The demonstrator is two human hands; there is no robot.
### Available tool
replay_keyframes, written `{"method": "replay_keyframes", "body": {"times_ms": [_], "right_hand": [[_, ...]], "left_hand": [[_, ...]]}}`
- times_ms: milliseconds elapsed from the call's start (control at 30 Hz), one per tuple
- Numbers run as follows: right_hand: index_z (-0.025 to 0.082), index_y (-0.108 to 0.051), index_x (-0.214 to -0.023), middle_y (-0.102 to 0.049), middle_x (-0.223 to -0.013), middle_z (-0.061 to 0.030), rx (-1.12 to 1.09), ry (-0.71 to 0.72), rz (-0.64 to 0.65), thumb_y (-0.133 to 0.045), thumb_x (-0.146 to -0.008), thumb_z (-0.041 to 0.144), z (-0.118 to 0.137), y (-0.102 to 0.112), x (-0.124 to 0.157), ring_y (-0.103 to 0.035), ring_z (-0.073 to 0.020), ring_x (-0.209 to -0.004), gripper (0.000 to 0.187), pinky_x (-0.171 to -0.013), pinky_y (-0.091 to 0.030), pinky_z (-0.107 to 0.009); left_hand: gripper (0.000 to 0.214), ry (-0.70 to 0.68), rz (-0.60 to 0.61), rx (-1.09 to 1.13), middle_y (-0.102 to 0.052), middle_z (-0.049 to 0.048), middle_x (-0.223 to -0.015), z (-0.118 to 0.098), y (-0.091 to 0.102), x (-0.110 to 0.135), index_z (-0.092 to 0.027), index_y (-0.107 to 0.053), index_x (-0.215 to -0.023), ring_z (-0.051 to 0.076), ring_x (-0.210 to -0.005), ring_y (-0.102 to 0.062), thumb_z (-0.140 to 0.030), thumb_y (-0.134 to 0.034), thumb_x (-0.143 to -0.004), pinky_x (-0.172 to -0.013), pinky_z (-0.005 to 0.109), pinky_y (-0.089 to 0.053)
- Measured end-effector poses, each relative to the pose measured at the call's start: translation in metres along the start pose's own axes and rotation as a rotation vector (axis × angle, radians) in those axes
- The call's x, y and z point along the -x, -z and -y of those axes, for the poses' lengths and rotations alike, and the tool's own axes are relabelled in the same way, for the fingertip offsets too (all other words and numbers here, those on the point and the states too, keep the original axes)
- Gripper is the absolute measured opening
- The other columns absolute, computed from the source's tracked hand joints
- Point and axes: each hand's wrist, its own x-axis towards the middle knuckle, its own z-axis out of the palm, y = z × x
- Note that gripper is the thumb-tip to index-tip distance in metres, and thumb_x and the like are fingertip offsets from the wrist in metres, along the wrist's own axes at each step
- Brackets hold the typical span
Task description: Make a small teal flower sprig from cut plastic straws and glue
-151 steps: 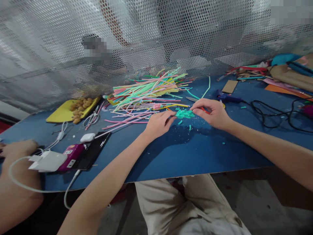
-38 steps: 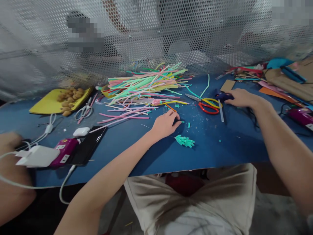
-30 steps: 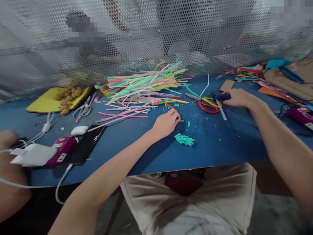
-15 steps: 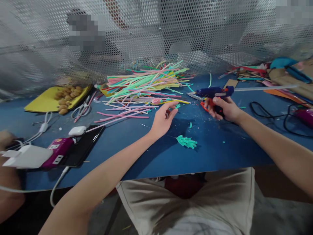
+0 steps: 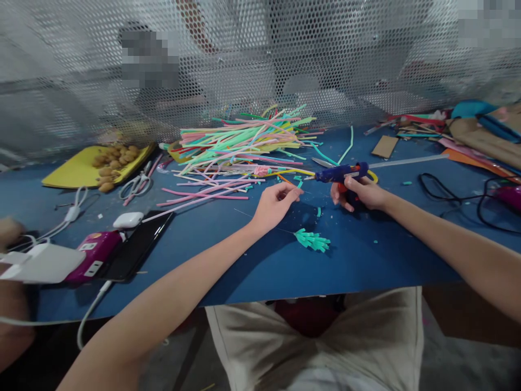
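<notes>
My left hand (image 5: 277, 205) is closed in a pinch on a short teal pipe cleaner piece (image 5: 300, 185), just above the table. My right hand (image 5: 363, 193) grips a blue glue gun (image 5: 338, 173); its nozzle points left, close to the teal piece but apart from it. A long translucent glue stick (image 5: 407, 161) sticks out of the gun's back. Below my hands lies a leafy teal sprig (image 5: 312, 240) of pipe cleaner bits on a thin wire. Another short teal bit (image 5: 319, 212) rests between the hands. Pointed metal blades (image 5: 322, 162) lie partly hidden behind the gun.
A heap of coloured pipe cleaners (image 5: 244, 138) lies before a perforated metal screen (image 5: 240, 70). At left are a yellow sheet (image 5: 69, 169) with brown lumps, a phone (image 5: 140, 247), a purple power block (image 5: 95, 252) and cables. A black cord (image 5: 443, 193) and cardboard (image 5: 385, 146) are at right.
My right hand has brought the glue gun left and downward, so its nozzle is nearer my left hand. The left hand has shifted slightly downward, still pinching the teal piece.
</notes>
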Motion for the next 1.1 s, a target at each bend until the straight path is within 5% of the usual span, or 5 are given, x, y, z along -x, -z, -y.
{"method": "replay_keyframes", "body": {"times_ms": [267, 1100], "right_hand": [[0.017, -0.057, -0.065, -0.062, -0.061, -0.0042, -0.044, -0.042, -0.036, -0.048, -0.089, 0.081, 0.0012, -0.0024, 0.0000, -0.050, -0.0104, -0.039, 0.068, -0.040, -0.038, -0.026], [0.019, -0.050, -0.061, -0.063, -0.061, -0.0055, -0.019, -0.062, -0.010, -0.044, -0.093, 0.078, -0.0015, -0.0002, 0.0001, -0.052, -0.0115, -0.039, 0.068, -0.043, -0.039, -0.026]], "left_hand": [[0.034, 0.001, 0.022, 0.013, -0.073, 0.0028, -0.080, -0.0072, 0.0000, 0.0022, -0.018, -0.076, -0.088, 0.013, -0.069, -0.061, -0.049, -0.065, -0.090, -0.063, 0.024, -0.045], [0.039, -0.027, 0.018, -0.029, -0.075, 0.0033, -0.084, -0.0045, -0.0008, 0.0023, -0.018, -0.079, -0.093, 0.012, -0.063, -0.056, -0.054, -0.065, -0.092, -0.060, 0.024, -0.042]]}}
